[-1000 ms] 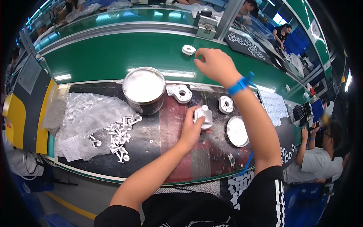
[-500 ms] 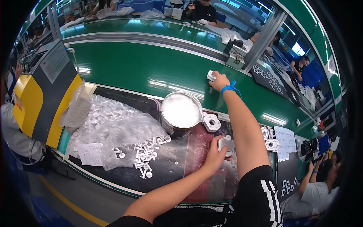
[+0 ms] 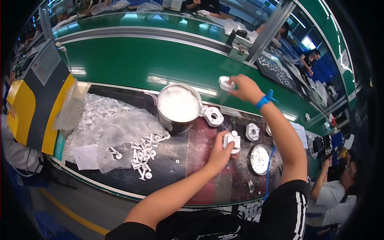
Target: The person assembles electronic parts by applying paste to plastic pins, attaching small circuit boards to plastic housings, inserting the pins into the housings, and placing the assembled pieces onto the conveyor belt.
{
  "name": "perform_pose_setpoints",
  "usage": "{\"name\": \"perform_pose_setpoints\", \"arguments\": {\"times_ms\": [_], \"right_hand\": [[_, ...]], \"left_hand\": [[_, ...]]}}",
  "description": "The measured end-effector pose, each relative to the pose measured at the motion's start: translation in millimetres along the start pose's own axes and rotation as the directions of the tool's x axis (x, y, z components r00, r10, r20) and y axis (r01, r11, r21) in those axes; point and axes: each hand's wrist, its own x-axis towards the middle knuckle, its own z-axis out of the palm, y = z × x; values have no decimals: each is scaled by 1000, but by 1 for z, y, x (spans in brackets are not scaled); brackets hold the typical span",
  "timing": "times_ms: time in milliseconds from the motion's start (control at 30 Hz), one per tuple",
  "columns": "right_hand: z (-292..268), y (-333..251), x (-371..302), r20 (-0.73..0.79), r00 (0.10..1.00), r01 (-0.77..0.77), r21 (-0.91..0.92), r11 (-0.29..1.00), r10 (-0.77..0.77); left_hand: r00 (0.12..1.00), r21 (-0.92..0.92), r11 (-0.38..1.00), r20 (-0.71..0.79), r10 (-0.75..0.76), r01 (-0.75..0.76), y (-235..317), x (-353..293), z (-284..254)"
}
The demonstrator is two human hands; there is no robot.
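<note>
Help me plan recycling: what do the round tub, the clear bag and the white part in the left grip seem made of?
Round tub: perhaps shiny metal; its rim gleams.
Clear bag: likely glossy plastic film, wrinkled and transparent.
White part in the left grip: probably satin hard plastic; its shape looks moulded.

The white block [image 3: 230,141], boxy with a small round knob [image 3: 234,133] at its upper end, is held in the left hand [image 3: 219,157], just right of and below the frame's centre. The white piece [image 3: 225,83], rounded in outline, is pinched at its right edge by the right hand [image 3: 246,89], upper middle of the frame; finer detail is blurred.
</note>
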Motion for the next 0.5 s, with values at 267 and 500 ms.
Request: {"name": "perform_pose_setpoints", "arguments": {"times_ms": [267,500], "right_hand": [[10,4,-131,137,989,34,97,995,-47],[4,2,-212,-306,950,70,387,919,56]], "left_hand": [[995,130,992,101,-13,0,5,-5,9],[999,175,984,45,7,-15,11,-7,5]]}}
